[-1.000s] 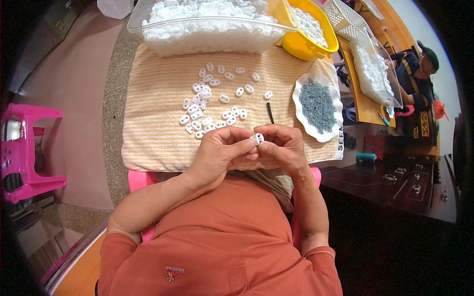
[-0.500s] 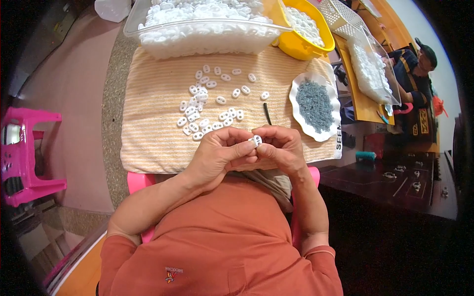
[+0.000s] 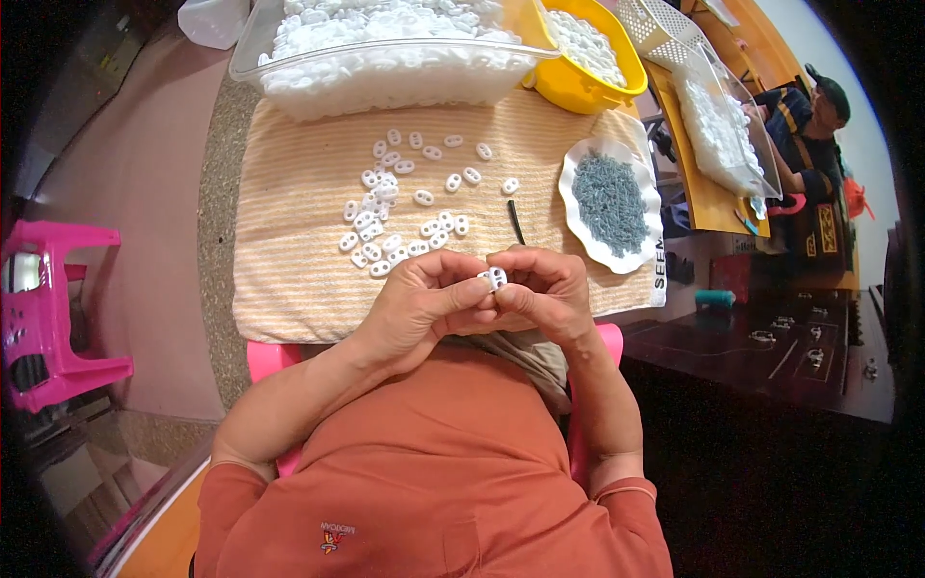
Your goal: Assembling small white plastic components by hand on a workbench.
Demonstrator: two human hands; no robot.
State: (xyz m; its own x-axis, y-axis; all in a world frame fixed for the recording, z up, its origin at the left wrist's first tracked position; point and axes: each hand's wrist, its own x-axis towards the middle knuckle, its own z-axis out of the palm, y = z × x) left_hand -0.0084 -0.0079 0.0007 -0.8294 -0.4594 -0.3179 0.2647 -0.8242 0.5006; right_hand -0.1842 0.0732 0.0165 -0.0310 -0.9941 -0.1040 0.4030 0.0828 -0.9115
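Leftmost, one pink plastic stool (image 3: 53, 308) stands on the floor beside the tabletop (image 3: 217, 289), which carries a striped orange cloth (image 3: 289, 250). At the far edge sits one clear tub (image 3: 385, 48) heaped with white pieces, then one yellow bowl (image 3: 588, 58) holding more of them. On the cloth roughly thirty loose white oval pieces (image 3: 400, 212) lie scattered, with one short black stick (image 3: 516, 222) just right of them. Near the body, the left hand (image 3: 414, 308) and the right hand (image 3: 540, 294) meet, fingertips of both pinched on one white oval piece (image 3: 493, 279) held above the near edge of the cloth. Right of the stick is one white scalloped dish (image 3: 573, 193) filled with small grey-blue bits. Far right, another person (image 3: 809, 125) sits by a second clear tub (image 3: 723, 125) of white pieces. Compared with a second ago, the hands keep the same pinch in the same place, and the scattered pieces have not shifted on the cloth.
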